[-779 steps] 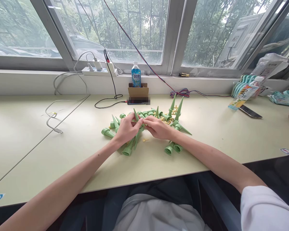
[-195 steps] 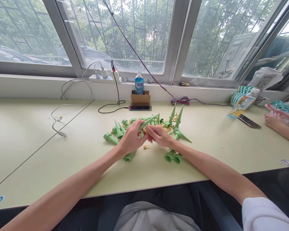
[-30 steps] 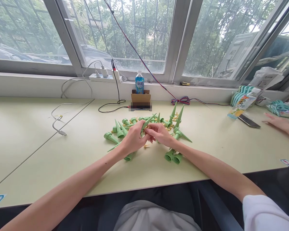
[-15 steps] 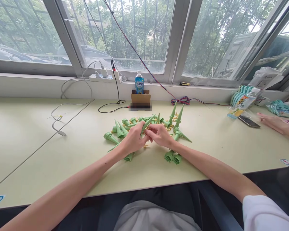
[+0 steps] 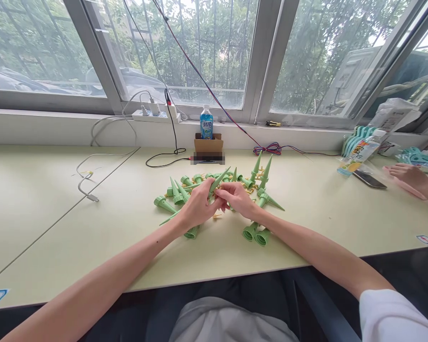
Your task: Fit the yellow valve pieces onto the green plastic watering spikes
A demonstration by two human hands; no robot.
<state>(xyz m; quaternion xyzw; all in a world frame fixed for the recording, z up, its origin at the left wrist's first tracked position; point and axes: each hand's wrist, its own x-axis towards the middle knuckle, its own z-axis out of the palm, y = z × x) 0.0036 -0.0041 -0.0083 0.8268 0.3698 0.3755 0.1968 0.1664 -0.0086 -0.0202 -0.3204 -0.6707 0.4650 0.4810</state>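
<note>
My left hand [image 5: 199,205] is closed around a green plastic watering spike [image 5: 219,181], its tip pointing up and to the right. My right hand [image 5: 237,199] meets it, thumb and fingers pinched at the spike's near side; what they pinch is hidden, perhaps a small yellow piece. Around both hands lie several more green watering spikes, some on their side like the one at the left [image 5: 164,204], some upright like the one at the back right [image 5: 266,171]. Two hollow threaded ends [image 5: 262,237] face me by my right wrist. A small yellow valve piece [image 5: 217,216] lies just below my hands.
A blue bottle [image 5: 206,124] stands in a cardboard box [image 5: 209,144] at the back. Cables [image 5: 267,148] and a white charging lead [image 5: 89,195] lie on the table. At the right are a tilted bottle [image 5: 360,154], a phone [image 5: 369,180] and another person's hand [image 5: 410,175].
My hands stay together at the same spot, with only slight finger movement in the right hand. The other person's hand at the right has shifted and changed its pose.
</note>
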